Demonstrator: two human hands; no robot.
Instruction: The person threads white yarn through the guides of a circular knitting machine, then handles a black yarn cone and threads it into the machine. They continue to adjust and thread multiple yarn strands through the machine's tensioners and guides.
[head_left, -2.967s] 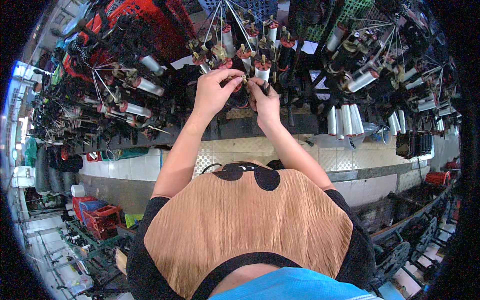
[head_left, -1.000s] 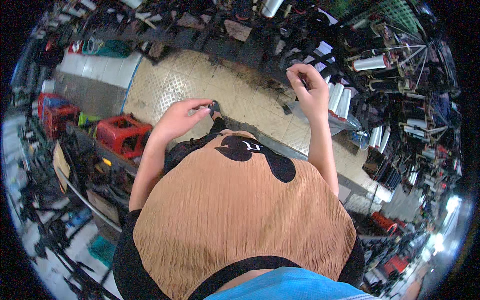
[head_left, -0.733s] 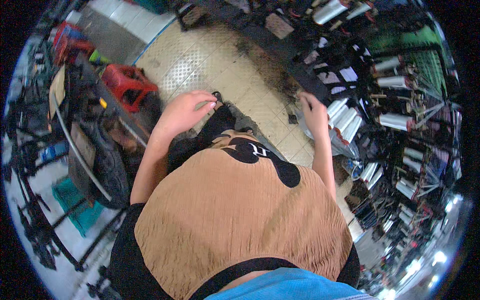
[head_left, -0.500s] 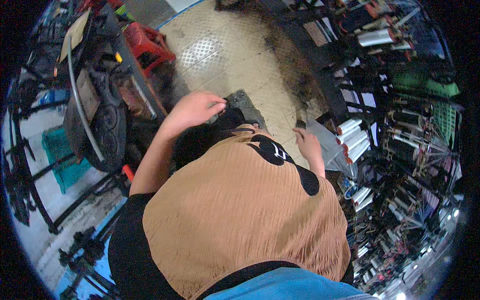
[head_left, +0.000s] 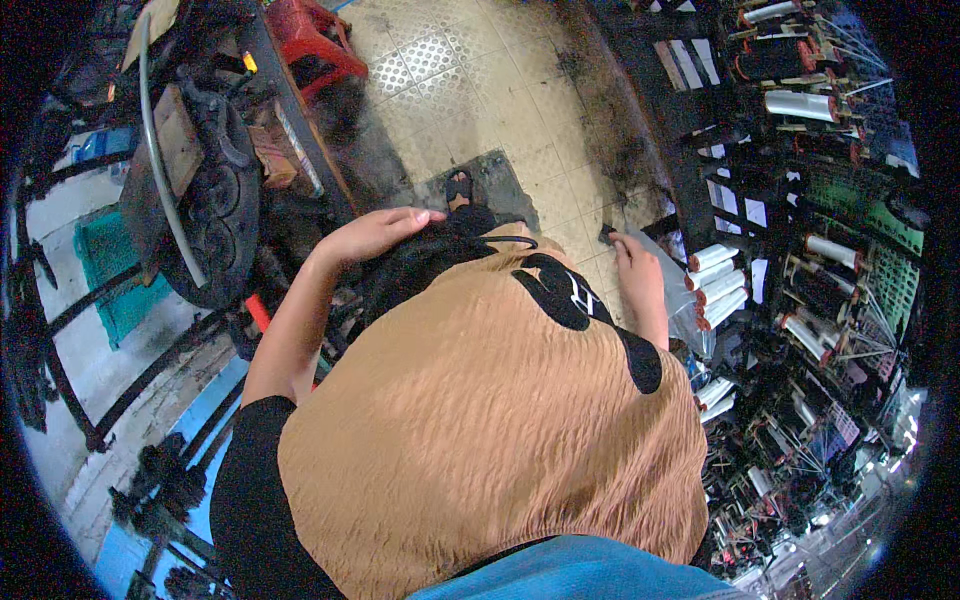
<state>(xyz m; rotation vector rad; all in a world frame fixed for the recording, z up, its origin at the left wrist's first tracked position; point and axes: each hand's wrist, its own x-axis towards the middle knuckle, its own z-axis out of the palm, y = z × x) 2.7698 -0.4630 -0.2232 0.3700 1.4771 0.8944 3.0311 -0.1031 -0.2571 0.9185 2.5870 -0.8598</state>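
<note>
My left hand (head_left: 385, 232) is held over the dark cloth of my left leg, its fingers stretched forward and close together. I see nothing in it, though its underside is hidden. On the other side, my right hand (head_left: 640, 278) is closed, with a small dark object (head_left: 606, 233) at its fingertips; its kind is too small to make out. Beside that hand hangs a clear plastic sheet or bag (head_left: 683, 318). Next to it are several white spools (head_left: 718, 287) with reddish ends.
A dark machine with a curved metal tube (head_left: 160, 165) stands at the left, near a teal crate (head_left: 118, 285). A red plastic stool (head_left: 312, 45) is ahead left. Racks with white rolls (head_left: 800, 105) line the right. Tiled floor (head_left: 520, 110) runs between, with a dark plate underfoot.
My left hand has come slightly down and left, and its fingers have straightened. My right hand has shifted a little to the right. A sandalled foot now shows on the dark plate.
</note>
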